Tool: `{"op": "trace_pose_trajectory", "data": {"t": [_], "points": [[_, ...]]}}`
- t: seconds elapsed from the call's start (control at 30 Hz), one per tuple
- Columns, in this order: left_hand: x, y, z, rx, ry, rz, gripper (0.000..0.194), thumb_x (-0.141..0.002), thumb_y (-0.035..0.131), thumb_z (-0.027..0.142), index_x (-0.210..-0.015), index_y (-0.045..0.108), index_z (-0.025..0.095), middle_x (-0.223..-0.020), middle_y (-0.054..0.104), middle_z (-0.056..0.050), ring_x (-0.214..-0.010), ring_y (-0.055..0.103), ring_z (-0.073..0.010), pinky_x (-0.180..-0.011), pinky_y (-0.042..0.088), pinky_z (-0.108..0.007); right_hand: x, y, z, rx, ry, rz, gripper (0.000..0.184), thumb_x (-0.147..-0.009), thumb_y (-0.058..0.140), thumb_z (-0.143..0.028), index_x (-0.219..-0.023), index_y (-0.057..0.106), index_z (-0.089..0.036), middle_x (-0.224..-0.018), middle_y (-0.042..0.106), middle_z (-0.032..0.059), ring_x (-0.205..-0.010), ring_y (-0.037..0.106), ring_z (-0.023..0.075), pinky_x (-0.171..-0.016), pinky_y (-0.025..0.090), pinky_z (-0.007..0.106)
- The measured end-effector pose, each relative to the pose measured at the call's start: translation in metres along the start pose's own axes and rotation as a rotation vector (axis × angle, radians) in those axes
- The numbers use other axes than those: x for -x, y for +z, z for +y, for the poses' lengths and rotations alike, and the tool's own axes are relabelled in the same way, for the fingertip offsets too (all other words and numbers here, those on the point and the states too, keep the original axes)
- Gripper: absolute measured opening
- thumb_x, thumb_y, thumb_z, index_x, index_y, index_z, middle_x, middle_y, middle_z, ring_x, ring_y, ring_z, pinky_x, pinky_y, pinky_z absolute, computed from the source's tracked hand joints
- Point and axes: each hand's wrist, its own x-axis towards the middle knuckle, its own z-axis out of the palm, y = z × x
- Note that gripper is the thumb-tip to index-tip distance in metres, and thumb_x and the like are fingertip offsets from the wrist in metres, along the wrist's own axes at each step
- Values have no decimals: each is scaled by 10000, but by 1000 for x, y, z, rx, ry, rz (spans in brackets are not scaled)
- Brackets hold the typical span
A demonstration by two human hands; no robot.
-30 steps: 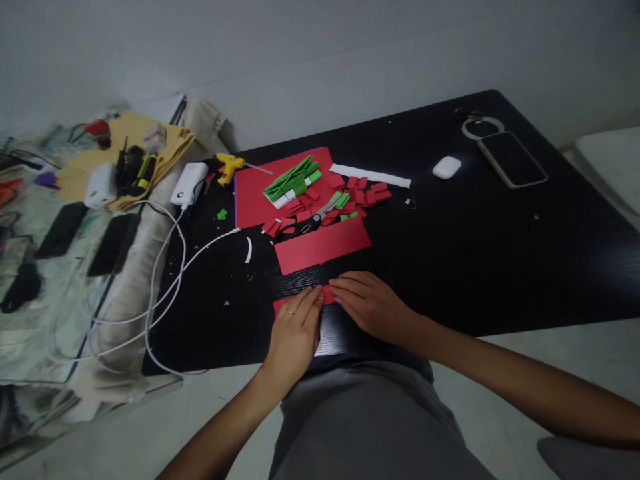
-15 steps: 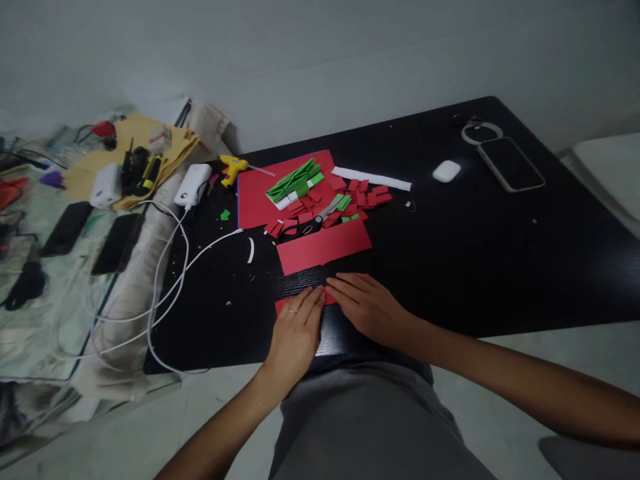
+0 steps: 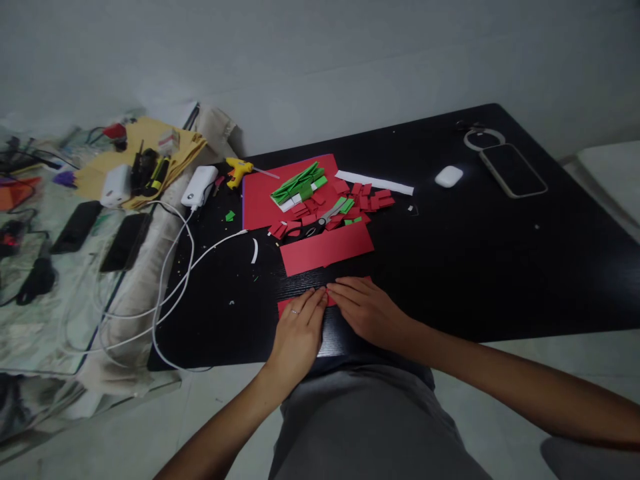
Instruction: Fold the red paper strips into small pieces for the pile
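Narrow red paper strip (image 3: 283,308): right end now shows past right hand (image 3: 373,317); left hand (image 3: 296,337) on left part. Both grips: fingers together, nearly flat, pressing strip.

A Small Room for Making Paper Things

This looks like a plain room, maybe in a home, with a spot for paper crafts. A black counter (image 3: 450,267) stands by a bare, pale wall (image 3: 310,80). On it are a strip of red paper (image 3: 283,309), lots of little red bits (image 3: 383,199), folded green paper (image 3: 299,183), scissors (image 3: 320,227) and a yellow glue gun (image 3: 239,171). A phone (image 3: 513,171) lies there too, so it seems like someone's own space. To the left, a messy table (image 3: 30,333) holds two dark phones (image 3: 125,241), wires and big yellow envelopes (image 3: 187,150). The floor (image 3: 225,413) is pale and smooth. I can't tell for sure whose room it is.
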Motion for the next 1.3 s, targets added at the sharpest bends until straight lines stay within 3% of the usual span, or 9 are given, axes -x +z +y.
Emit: {"op": "trace_pose_trajectory", "data": {"t": [0.23, 0.53, 0.73, 0.9, 1.3], "points": [[-1, -6, -8, 55, -2, 54, 365, -984, 547, 122, -1337, 639, 136, -1334, 710, -118, -1228, 653, -289, -1048, 522, -484, -2, 1, 1, -39, -7, -64, 351, -981, 484, -65, -1264, 691, -68, -1279, 708, 167, -1183, 620, 270, -1036, 566, 440], [8, -13, -21, 52, -21, 80, 336, -981, 556, 108, -1294, 665, 163, -1316, 723, -92, -1210, 659, -284, -1024, 528, -498, -3, 7, -6, -50, 36, -1, 363, -969, 509, -58, -1289, 679, -47, -1270, 701, 189, -1213, 590, 293, -1046, 554, 462], [10, -10, -21, 44, -23, 79, 326, -985, 568, 121, -1295, 665, 132, -1308, 726, -106, -1211, 651, -284, -1028, 528, -490, -12, 12, -10, -103, -55, -40, 350, -997, 472, -77, -1287, 662, -27, -1241, 699, 195, -1174, 595, 284, -1033, 554, 465], [11, -10, -21, 53, -35, 108, 304, -983, 585, 132, -1271, 684, 142, -1278, 741, -102, -1198, 661, -275, -1014, 531, -475, -15, 11, -9, -122, -52, -33, 323, -1004, 474, -75, -1251, 677, -33, -1208, 708, 195, -1139, 607, 282, -1002, 569, 462], [9, -12, 3, -39, -113, 71, 341, -953, 530, 104, -1254, 691, 112, -1316, 714, -143, -1175, 657, -315, -1010, 498, -500, -13, 11, -21, -37, -42, -4, 355, -992, 437, -55, -1260, 666, -3, -1224, 707, 189, -1157, 600, 293, -1019, 563, 442]]}}
